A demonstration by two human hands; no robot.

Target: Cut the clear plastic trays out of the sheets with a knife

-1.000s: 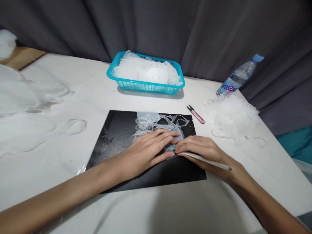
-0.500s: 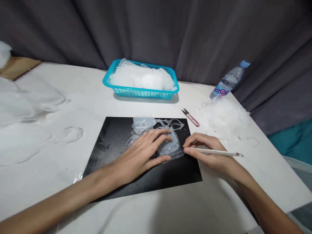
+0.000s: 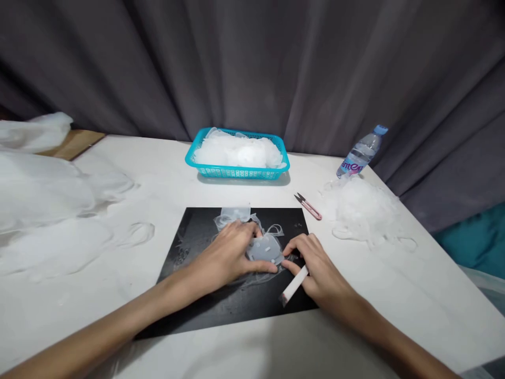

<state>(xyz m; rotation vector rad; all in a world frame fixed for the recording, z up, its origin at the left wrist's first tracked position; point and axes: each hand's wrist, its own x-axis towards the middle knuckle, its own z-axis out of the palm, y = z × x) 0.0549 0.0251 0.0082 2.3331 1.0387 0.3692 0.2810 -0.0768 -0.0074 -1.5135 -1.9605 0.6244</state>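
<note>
A black mat (image 3: 205,302) lies on the white table in front of me. On it sits a translucent plastic piece (image 3: 265,249) with loose clear trimmings around it. My left hand (image 3: 226,256) lies on the piece with fingers curled over it, pressing it to the mat. My right hand (image 3: 315,271) pinches a thin white stick-like tool (image 3: 294,286), its front end at the piece's right edge and its back end pointing toward me.
A teal basket (image 3: 236,171) of white plastic pieces stands at the back centre. Pink thread snips (image 3: 308,206) lie right of the mat. A heap of clear scraps (image 3: 361,210) and a water bottle (image 3: 361,152) are at the right. Clear plastic sheets (image 3: 47,210) cover the left.
The white tool swung from pointing right to pointing back toward me. My left hand curled tighter over the piece. My head lifted, so the scene shifted down.
</note>
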